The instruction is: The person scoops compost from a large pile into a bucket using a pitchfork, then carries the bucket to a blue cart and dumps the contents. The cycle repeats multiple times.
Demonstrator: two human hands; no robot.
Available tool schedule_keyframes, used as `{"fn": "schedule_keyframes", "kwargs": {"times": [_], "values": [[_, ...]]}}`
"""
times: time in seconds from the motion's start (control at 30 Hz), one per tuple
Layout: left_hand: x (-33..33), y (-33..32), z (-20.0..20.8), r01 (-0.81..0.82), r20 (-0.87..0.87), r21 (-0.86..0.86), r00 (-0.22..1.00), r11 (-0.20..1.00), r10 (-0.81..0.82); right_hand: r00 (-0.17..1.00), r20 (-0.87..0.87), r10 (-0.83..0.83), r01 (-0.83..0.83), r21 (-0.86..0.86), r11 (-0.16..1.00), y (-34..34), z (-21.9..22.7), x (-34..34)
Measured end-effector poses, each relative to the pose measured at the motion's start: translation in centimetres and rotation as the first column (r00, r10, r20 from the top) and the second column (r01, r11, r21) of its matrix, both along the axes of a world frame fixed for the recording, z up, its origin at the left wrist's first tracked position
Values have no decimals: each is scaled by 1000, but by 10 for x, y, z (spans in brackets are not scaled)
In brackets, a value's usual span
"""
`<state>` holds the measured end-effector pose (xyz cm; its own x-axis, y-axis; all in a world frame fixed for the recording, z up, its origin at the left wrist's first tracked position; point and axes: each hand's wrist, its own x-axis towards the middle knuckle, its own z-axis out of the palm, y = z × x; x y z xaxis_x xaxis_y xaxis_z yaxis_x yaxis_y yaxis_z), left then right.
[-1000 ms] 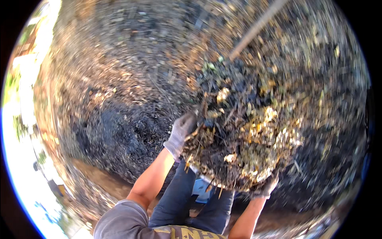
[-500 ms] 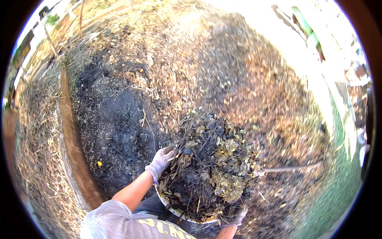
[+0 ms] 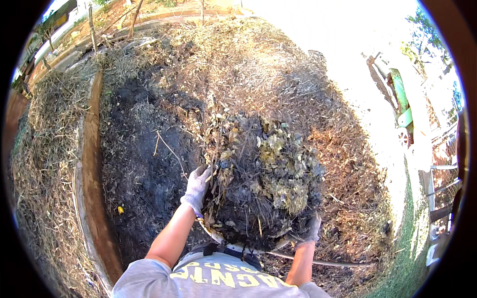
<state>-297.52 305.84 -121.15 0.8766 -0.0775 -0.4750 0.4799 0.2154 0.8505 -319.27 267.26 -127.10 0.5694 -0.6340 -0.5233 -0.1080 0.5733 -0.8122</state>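
A wide round tub with a pale rim (image 3: 233, 246) is in front of my waist, heaped with dark, damp leaf litter (image 3: 263, 174) mixed with twigs and yellowish leaves. My left hand (image 3: 197, 187), in a light grey glove, grips its left side, the fingers partly hidden by leaves. On the near right side, my right hand (image 3: 313, 229), also gloved, is closed at the rim; most of its fingers are hidden behind the tub and litter. The heap covers the tub's inside and far edge.
A long wooden board (image 3: 93, 184) edges the dark soil (image 3: 149, 134) on the left. A small yellow object (image 3: 120, 209) lies on that soil. A thin pole (image 3: 328, 261) lies behind my right forearm. Dry mulch (image 3: 238, 54) spreads beyond; a green object (image 3: 400, 94) stands far right.
Both hands and the full tub have moved farther from my body, upward in the picture. The view has shifted too, and the pole now appears lower, nearer my right forearm.
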Motion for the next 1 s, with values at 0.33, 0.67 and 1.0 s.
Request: {"fn": "schedule_keyframes", "kwargs": {"times": [0.33,0.67,1.0], "values": [[279,-8,-87,-122,-40,-75,992,990,120,993,-92,73,-85,-138,987,-4,-78,328],[556,85,3,-340,46,28,940,940,338,891,-56,451,-448,-274,851,35,-98,697],[959,119,-30,-442,37,-75,894,894,446,917,-118,380,-390,-454,801,110,-17,1119]]}}
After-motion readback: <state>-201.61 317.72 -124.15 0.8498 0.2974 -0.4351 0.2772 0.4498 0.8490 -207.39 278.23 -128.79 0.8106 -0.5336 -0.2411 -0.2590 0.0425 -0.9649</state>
